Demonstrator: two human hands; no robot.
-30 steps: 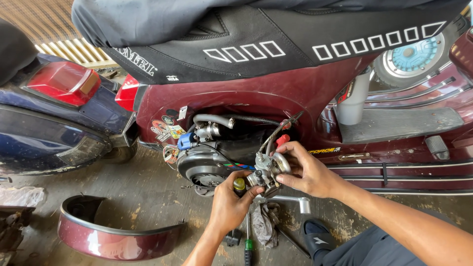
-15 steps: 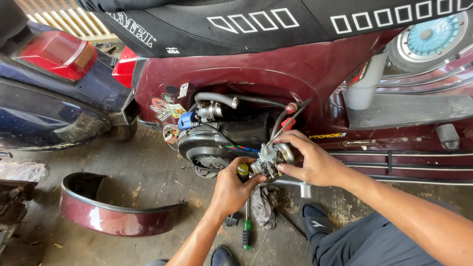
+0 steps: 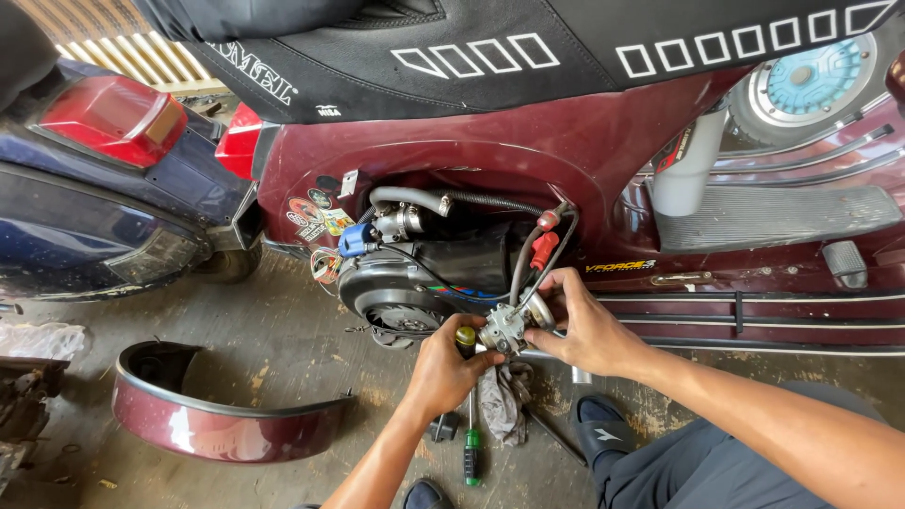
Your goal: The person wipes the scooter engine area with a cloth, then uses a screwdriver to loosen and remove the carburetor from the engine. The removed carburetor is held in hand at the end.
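Observation:
A maroon scooter (image 3: 528,141) stands with its side panel off, so the black engine (image 3: 415,273) shows in the opening. In front of the engine my right hand (image 3: 584,325) grips a small metal carburettor (image 3: 507,328) that hangs on hoses and cables. My left hand (image 3: 443,368) is closed round a screwdriver with a yellow-and-black handle (image 3: 466,336), its end against the carburettor. Both hands touch the part.
The removed maroon side panel (image 3: 222,424) lies on the concrete floor at the left. A dark blue scooter (image 3: 94,179) is parked at the far left. A green-handled screwdriver (image 3: 471,457) and a grey rag (image 3: 501,401) lie under my hands. My shoe (image 3: 599,434) is beside them.
The view has drifted slightly down and closer. My hands stay on the carburettor and screwdriver, with only small shifts of the fingers.

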